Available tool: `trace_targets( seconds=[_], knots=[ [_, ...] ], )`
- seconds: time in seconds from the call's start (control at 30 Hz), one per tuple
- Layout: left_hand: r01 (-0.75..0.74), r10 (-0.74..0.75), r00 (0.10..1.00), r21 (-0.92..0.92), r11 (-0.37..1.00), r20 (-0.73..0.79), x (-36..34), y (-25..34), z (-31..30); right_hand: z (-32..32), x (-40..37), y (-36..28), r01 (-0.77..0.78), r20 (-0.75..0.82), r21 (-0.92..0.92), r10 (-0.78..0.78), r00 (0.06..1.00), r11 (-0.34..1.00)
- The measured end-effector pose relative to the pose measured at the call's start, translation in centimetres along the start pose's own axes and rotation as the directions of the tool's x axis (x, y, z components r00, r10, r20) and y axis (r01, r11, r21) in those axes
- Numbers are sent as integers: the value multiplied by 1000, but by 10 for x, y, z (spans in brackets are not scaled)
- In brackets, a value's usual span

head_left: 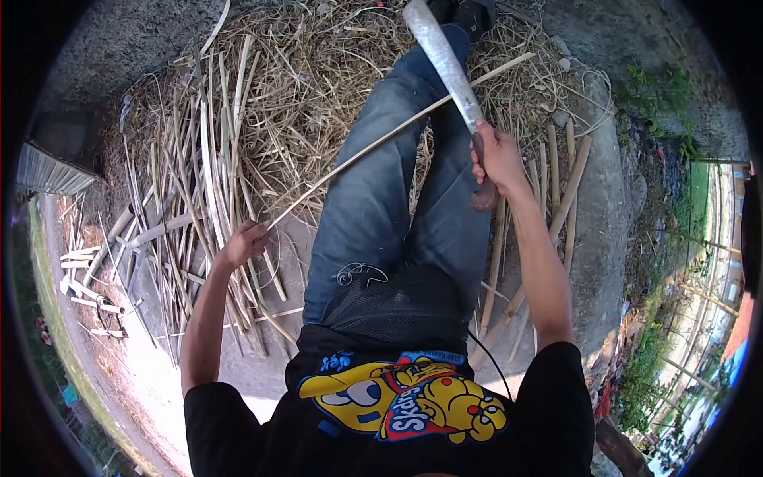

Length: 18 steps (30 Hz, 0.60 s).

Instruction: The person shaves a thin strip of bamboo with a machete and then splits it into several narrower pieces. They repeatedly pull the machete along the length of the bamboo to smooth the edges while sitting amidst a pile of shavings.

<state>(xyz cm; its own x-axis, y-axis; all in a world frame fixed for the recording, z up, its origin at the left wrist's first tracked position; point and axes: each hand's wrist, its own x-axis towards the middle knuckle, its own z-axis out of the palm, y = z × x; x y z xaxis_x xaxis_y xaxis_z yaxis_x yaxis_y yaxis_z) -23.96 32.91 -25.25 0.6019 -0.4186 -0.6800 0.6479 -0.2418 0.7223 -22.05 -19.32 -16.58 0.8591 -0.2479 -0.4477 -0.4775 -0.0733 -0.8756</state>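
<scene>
My right hand (499, 161) grips the dark curved handle of a machete (445, 63), its broad grey blade pointing up and away over my legs. A long thin bamboo strip (366, 151) runs slantwise across my jeans (369, 191). Its near end is pinched in the fingers of my left hand (245, 242), while the far part passes behind the blade and sticks out beyond it. A small curl of pale shaving (362, 274) rests on the dark cloth at my lap.
Split bamboo strips (211, 159) lie in a heap at my left. Thicker bamboo poles (568, 199) lie to the right of my legs. Shavings (318, 71) cover the ground ahead. Further left are cut bamboo pieces (91, 286); green plants (660, 87) grow at the right.
</scene>
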Motion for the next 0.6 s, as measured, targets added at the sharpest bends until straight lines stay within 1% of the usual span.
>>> trace_targets(
  seconds=[0.03, 0.07, 0.1, 0.13, 0.17, 0.23, 0.27, 0.3, 0.37, 0.43, 0.47, 0.5, 0.57, 0.6],
  knots=[
    [16, -15, 1000, -13, 1000, 12, -7, -8, -2, -12, 8, -1, 5, -100, 85, 3, 995, 996],
    [24, -23, 1000, -28, 999, 18, -15, -14, -3, -28, 25, 4, 38, -142, 118, -21, 990, 992],
    [18, -17, 1000, -33, 999, 24, -18, -10, -3, -34, 31, -2, -7, -177, 156, 35, 984, 988],
    [50, -49, 999, -65, 997, 18, -15, -8, 4, -32, 32, 0, -17, -153, 170, 43, 987, 985],
    [45, -44, 999, -64, 997, 15, -11, -6, 10, -29, 31, 5, -26, -130, 181, 50, 990, 983],
    [56, -55, 998, -118, 991, 7, -5, 12, 36, 1, 5, 11, -77, 1, 127, 77, 997, 989],
    [49, -45, 998, -75, 996, 53, -4, 28, 55, 23, -16, 15, -92, 93, 44, 87, 992, 995],
    [52, -48, 997, -76, 996, 56, -3, 23, 54, 34, -23, 22, -86, 90, 64, 80, 993, 994],
    [52, -37, 991, -109, 993, 132, -2, 15, 44, 29, -26, 17, -98, 102, 99, 88, 991, 990],
    [107, -94, 988, -101, 989, 121, -8, 14, 46, 20, -11, 19, -33, -32, 84, 36, 999, 996],
    [91, -83, 991, -75, 993, 105, -6, 14, 43, 8, 6, 21, 3, -42, 153, 4, 999, 988],
    [62, -58, 994, -40, 997, 90, -2, 24, 41, 1, 16, 12, -33, -68, 234, 51, 996, 972],
    [90, -85, 992, -53, 995, 94, 4, 37, 48, 1, 25, 11, -43, -77, 261, 66, 995, 964],
    [72, -68, 995, -53, 996, 79, 11, 47, 61, 13, 12, 12, -87, 18, 205, 85, 996, 975]
  ],
)
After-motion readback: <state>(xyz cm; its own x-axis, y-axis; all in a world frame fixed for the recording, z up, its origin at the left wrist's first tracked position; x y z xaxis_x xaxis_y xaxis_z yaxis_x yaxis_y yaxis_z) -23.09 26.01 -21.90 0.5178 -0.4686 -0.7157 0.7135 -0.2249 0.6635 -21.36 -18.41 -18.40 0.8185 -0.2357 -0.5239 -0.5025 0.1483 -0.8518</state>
